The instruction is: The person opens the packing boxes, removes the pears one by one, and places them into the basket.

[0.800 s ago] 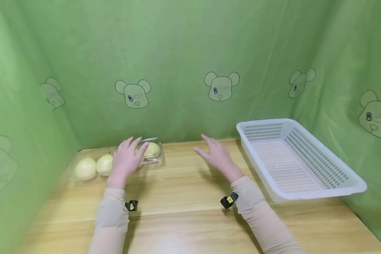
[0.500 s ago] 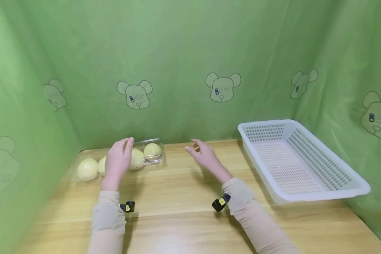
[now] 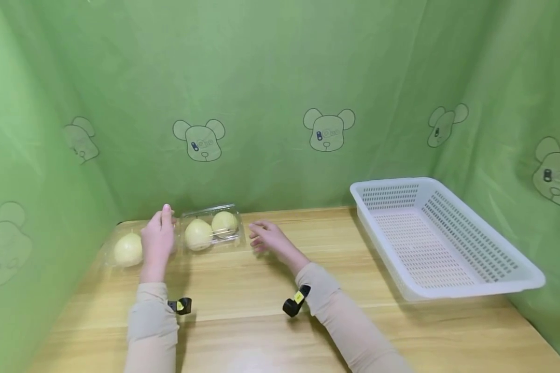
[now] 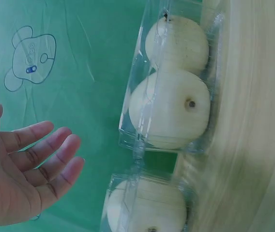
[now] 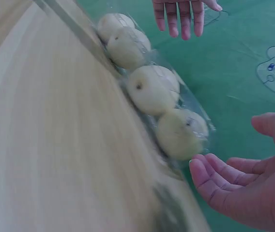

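Observation:
Two clear plastic boxes of pale yellow pears lie end to end along the back left of the wooden table. In the head view the right box (image 3: pixel 210 210) shows two pears (image 3: pixel 198 234). One pear (image 3: pixel 129 249) shows in the left box (image 3: pixel 107 253); my left hand hides the other. That left hand (image 3: pixel 157 238) is raised over the left box, and the left wrist view shows its fingers (image 4: pixel 55 154) slightly bent with nothing in them. My right hand (image 3: pixel 273 241) is beside the right box's right end, its loosely bent fingertips (image 5: pixel 198 166) close to the end pear.
A white perforated plastic basket (image 3: pixel 378 243) stands at the right of the table (image 3: pixel 252 290), holding nothing visible. Green cloth (image 3: pixel 261 171) with bear-head prints walls off the back and both sides. A black band with a small camera sits on each wrist.
My right hand has moved left and nearer to me, up to the right box's end. My left hand has shifted left from between the boxes over the left box, uncovering the right box's pears.

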`<state>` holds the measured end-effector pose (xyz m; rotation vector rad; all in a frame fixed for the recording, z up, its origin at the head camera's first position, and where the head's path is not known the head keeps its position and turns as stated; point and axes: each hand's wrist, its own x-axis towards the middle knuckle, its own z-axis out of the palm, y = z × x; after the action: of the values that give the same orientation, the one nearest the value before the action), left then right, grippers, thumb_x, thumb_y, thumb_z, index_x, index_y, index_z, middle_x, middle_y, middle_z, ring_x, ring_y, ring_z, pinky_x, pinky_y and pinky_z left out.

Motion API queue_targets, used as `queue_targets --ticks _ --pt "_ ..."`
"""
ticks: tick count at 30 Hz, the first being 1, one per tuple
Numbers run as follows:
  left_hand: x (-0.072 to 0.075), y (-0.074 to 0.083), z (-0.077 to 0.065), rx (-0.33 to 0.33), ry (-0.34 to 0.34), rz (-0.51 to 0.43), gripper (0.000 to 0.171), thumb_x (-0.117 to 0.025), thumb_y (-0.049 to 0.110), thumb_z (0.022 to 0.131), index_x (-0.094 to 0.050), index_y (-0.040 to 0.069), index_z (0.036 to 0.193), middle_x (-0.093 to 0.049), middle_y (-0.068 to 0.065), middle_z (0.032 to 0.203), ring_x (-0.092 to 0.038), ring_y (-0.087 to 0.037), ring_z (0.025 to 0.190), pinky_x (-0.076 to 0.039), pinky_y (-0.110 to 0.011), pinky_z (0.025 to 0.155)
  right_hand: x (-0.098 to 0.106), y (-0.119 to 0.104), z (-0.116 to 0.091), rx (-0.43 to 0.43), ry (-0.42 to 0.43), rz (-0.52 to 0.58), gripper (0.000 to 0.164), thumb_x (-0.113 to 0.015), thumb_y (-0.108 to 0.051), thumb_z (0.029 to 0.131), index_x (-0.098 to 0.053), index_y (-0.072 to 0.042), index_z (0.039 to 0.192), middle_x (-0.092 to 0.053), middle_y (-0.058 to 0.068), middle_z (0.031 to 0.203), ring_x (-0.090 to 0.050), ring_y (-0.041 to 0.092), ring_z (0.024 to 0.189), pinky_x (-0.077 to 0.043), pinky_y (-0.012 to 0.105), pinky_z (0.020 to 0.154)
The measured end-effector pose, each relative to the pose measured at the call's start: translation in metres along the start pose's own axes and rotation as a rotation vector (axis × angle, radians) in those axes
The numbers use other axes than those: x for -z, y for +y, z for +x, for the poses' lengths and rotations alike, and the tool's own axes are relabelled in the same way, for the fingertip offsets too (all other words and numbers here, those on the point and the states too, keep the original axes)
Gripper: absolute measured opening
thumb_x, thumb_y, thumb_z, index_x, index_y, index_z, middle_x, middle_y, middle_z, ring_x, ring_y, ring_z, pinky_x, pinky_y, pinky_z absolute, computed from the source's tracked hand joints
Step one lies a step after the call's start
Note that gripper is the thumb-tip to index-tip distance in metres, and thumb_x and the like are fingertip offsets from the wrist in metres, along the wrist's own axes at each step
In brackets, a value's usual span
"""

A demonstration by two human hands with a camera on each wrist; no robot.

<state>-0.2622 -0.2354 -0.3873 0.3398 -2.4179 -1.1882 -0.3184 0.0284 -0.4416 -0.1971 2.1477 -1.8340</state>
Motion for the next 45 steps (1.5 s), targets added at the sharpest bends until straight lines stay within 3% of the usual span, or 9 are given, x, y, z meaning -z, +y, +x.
queue_targets --ticks 4,10,15,19,24,29,37,45 --pt "0.000 -0.004 0.002 0.012 0.000 -0.016 0.071 -0.021 0.057 0.102 -0.060 0.003 0.127 -0.067 -0.022 0.119 -0.062 -0.041 0.109 -0.046 -0.056 0.100 -0.009 0.005 0.006 -0.069 -0.030 0.119 0.054 -0.052 -0.029 0.099 -0.041 0.001 0.143 -0.060 0.026 0.121 -0.066 0.023 0.088 -0.059 0.039 0.085" --pt "-0.004 -0.011 0.003 0.000 0.007 0.001 0.072 -0.020 0.056 0.102 -0.061 0.001 0.122 -0.068 -0.023 0.114 -0.063 -0.041 0.106 -0.048 -0.055 0.096 -0.019 0.009 0.011 -0.119 -0.056 0.325 0.051 -0.050 -0.021 0.100 -0.039 0.004 0.143 -0.056 0.030 0.127 -0.067 0.026 0.092 -0.058 0.039 0.091" --pt "-0.009 -0.016 0.004 -0.021 0.006 0.018 0.067 -0.022 0.052 0.103 -0.062 0.000 0.119 -0.068 -0.023 0.110 -0.063 -0.041 0.104 -0.048 -0.054 0.095 -0.022 0.011 0.013 -0.140 -0.049 0.468 0.046 -0.050 -0.016 0.099 -0.044 0.009 0.137 -0.063 0.026 0.111 -0.066 0.021 0.083 -0.059 0.036 0.088" --pt "-0.011 -0.018 0.004 -0.028 -0.008 0.023 0.067 -0.023 0.053 0.103 -0.063 0.001 0.115 -0.068 -0.023 0.108 -0.062 -0.041 0.102 -0.048 -0.054 0.094 -0.023 0.011 0.014 -0.168 -0.033 0.570 0.042 -0.050 -0.012 0.099 -0.046 0.010 0.134 -0.063 0.020 0.106 -0.066 0.025 0.093 -0.056 0.038 0.096" --pt "-0.013 -0.018 0.003 -0.024 -0.005 0.016 0.064 -0.025 0.053 0.103 -0.063 0.002 0.112 -0.068 -0.024 0.111 -0.062 -0.041 0.103 -0.049 -0.055 0.091 -0.024 0.010 0.014 -0.191 -0.015 0.678 0.042 -0.047 -0.007 0.098 -0.043 0.013 0.136 -0.058 0.028 0.118 -0.063 0.035 0.109 -0.047 0.043 0.107" --pt "-0.017 -0.017 0.003 -0.064 0.001 0.013 0.060 -0.029 0.047 0.104 -0.064 0.000 0.115 -0.067 -0.026 0.115 -0.061 -0.045 0.108 -0.048 -0.056 0.094 -0.023 0.010 0.012 -0.207 -0.008 0.731 0.042 -0.045 -0.006 0.099 -0.043 0.013 0.136 -0.057 0.028 0.118 -0.061 0.036 0.112 -0.045 0.043 0.109" --pt "-0.028 -0.014 0.004 -0.101 -0.063 -0.012 0.055 -0.033 0.042 0.104 -0.062 -0.002 0.122 -0.063 -0.025 0.125 -0.057 -0.043 0.121 -0.044 -0.054 0.105 -0.010 0.016 0.003 -0.192 -0.011 0.750 0.043 -0.044 -0.006 0.100 -0.040 0.012 0.139 -0.060 0.022 0.106 -0.064 0.032 0.102 -0.043 0.044 0.111" --pt "-0.043 -0.010 0.004 -0.070 -0.123 -0.064 0.049 -0.039 0.035 0.104 -0.058 -0.004 0.127 -0.059 -0.029 0.128 -0.054 -0.043 0.121 -0.043 -0.054 0.106 0.003 0.019 -0.008 -0.183 -0.015 0.741 0.043 -0.045 -0.007 0.100 -0.041 0.013 0.137 -0.063 0.017 0.099 -0.067 0.025 0.091 -0.042 0.045 0.112"
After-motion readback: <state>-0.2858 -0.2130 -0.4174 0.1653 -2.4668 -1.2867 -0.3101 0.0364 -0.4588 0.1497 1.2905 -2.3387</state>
